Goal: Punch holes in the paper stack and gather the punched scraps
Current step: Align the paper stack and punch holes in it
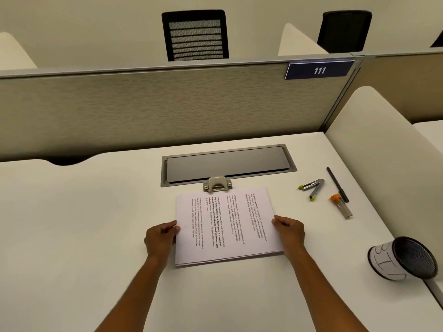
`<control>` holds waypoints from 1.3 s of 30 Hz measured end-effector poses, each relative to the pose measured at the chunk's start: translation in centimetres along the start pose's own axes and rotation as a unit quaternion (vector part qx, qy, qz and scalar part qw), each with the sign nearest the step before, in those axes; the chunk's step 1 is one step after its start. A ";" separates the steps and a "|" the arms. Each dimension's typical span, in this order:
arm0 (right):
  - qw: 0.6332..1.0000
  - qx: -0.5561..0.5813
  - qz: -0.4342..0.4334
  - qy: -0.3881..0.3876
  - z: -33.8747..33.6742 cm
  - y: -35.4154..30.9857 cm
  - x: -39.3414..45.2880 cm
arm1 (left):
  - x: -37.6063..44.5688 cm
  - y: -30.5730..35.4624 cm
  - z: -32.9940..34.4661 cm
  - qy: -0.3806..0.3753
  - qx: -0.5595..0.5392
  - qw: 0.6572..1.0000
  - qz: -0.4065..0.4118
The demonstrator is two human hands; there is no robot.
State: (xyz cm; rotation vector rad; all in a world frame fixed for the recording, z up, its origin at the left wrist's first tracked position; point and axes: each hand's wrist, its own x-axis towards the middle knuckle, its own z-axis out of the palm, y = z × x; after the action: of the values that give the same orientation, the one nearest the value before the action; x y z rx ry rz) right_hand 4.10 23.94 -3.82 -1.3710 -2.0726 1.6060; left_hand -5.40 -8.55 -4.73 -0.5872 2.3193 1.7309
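Observation:
A stack of printed white paper lies on the white desk, its text running sideways. My left hand grips the stack's left edge and my right hand grips its right edge. A beige metal hole punch stands at the far edge of the stack, touching or just over that edge. No punched scraps are visible.
A grey cable-tray lid is set into the desk behind the punch. To the right lie a grey-green stapler, a black pen and an orange-capped tube. A mesh cup lies tipped at the right edge. A partition closes the back.

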 end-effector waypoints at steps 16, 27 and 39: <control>1.000 -0.007 -0.006 -0.001 1.4 -1.3 0.3 | 1.4 0.3 -0.1 0.006 -0.010 1.000 -0.006; 1.000 -0.001 0.001 -0.005 1.7 -1.7 0.4 | 1.6 0.4 0.0 0.013 -0.006 1.000 -0.001; 1.000 -0.014 0.003 -0.007 1.6 -2.1 -0.1 | 1.8 0.5 -0.2 0.015 0.028 0.999 0.010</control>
State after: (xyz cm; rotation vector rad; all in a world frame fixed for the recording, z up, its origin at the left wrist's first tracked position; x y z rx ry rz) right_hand 2.00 22.84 -2.72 -1.3810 -2.1084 1.6004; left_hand -7.26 -9.01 -4.93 -0.5863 2.3937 1.6695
